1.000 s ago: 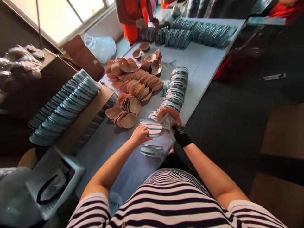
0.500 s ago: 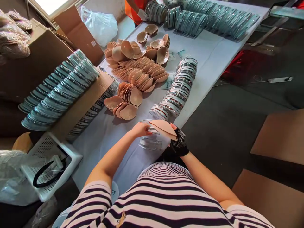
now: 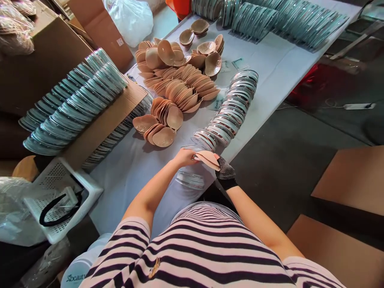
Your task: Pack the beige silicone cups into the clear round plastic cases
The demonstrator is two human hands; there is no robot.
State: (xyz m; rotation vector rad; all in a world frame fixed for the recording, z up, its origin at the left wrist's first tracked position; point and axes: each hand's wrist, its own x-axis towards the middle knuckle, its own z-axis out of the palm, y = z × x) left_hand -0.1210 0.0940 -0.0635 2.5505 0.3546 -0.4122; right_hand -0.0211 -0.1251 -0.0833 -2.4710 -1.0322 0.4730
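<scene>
Close by, we see a short stack of clear cases (image 3: 190, 180) near the right edge of our table (image 3: 115, 176), at its near end. Just beyond, our bare left hand (image 3: 183, 157) and black-gloved right hand (image 3: 225, 169) pinch layered beige cups (image 3: 209, 158) from opposite ends. Farther up, a row of round cases (image 3: 233, 109) runs beside that edge, heaped cups (image 3: 182, 90) crowd toward the left edge, and packed cases (image 3: 295, 23) reach the far right corner.
</scene>
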